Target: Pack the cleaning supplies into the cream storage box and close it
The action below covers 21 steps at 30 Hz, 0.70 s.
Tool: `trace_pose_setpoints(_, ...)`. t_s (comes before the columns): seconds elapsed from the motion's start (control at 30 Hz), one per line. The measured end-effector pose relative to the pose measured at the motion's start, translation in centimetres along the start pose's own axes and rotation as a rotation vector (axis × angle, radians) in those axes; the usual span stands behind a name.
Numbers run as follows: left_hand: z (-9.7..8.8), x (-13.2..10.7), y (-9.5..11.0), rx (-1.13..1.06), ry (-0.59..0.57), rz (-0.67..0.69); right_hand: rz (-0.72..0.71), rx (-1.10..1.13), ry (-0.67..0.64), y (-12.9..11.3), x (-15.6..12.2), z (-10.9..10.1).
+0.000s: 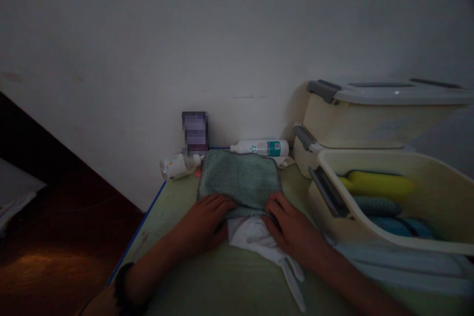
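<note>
A grey-green checked cloth point(239, 177) lies spread flat on the pale green table point(222, 281). My left hand point(207, 219) rests on its near left edge, fingers stretched flat. On the near right edge lies my right hand point(289, 224), fingers also flat and together. A crumpled white cloth point(262, 247) sits between my hands, partly under the checked cloth, with a strip trailing toward me.
An open cream bin point(388, 237) at the right holds yellow and blue folded cloths. Behind it stand two stacked lidded bins point(370, 118). Two bottles, a clear one point(177, 166) and a white one point(261, 147), lie by the wall. Dark wooden floor point(55, 237) is at the left.
</note>
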<state>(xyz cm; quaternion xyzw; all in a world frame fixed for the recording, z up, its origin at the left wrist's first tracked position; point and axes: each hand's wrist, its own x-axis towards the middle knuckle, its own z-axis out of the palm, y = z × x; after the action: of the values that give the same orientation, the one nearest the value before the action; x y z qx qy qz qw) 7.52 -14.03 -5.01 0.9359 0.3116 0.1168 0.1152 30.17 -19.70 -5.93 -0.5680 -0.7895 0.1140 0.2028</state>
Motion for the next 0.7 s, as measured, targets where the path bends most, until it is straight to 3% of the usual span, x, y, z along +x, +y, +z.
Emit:
trace_pose_setpoints(0.23,-0.5,-0.2,-0.7,0.082,0.061,0.047,0.021,0.175,0.1,0.2,-0.3,-0.2)
trace_pose_setpoints(0.47,-1.7,-1.2,-2.3,0.005,0.288,0.143,0.036,0.068,0.021,0.9,-0.8,-0.3)
trace_pose_setpoints(0.53,-1.8,-1.4,-2.9,-0.085,0.315,0.083,0.002,0.114,0.048,1.2,-1.0,-0.6)
trace_pose_setpoints(0.7,-1.7,-1.2,-5.3,-0.385,0.459,-0.244,-0.139,0.239,0.276,0.9,-1.3,-1.4)
